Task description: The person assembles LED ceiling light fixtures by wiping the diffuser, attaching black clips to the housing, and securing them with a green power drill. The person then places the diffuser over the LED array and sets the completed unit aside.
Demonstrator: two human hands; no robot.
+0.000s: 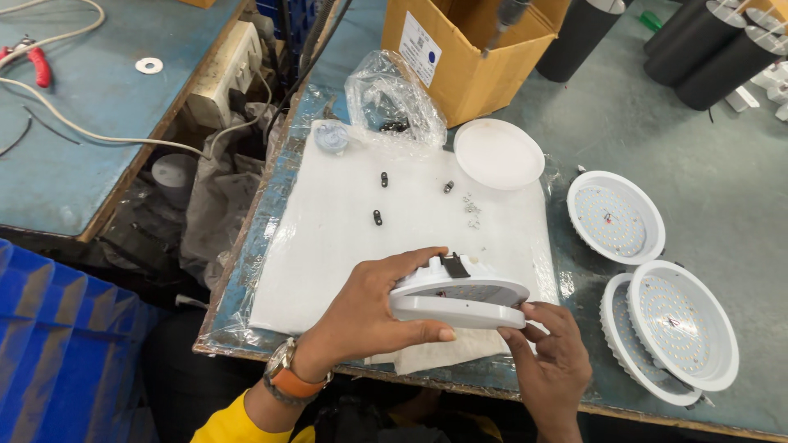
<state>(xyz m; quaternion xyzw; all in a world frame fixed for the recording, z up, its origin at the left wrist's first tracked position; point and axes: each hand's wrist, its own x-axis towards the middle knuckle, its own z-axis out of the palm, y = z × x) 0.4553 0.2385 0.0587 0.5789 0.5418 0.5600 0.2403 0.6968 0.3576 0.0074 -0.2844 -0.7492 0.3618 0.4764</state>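
We have the round white lamp housing (460, 289) held just above the near edge of the white foam sheet (345, 238), with a flat white disc cover (455, 312) pressed against its lower face. Left hand (369, 316) is closed around the left rim, thumb under the cover, fingers over the top near a black spring clip (454, 265). Right hand (550, 361) pinches the right edge of the cover with its fingertips.

Handling, our judgement: a light, stiff shell, probably plastic and thin metal; smooth rim, so somewhat slippery. The cover looks thin and could flex or scuff; best held at the rim, away from the clip and the inner face.

Surface: the foam sheet is soft and lies on a grey-green tabletop (722, 205). On it sit small black clips (377, 217), tiny screws (472, 207) and a spare white disc (498, 153). To the right, three open lamp units (616, 217) showing diode arrays, two of them stacked. Behind: a cardboard box (468, 57), a clear plastic bag (394, 102), black cylinders (722, 49). Left: a second bench with white cable (74, 127).
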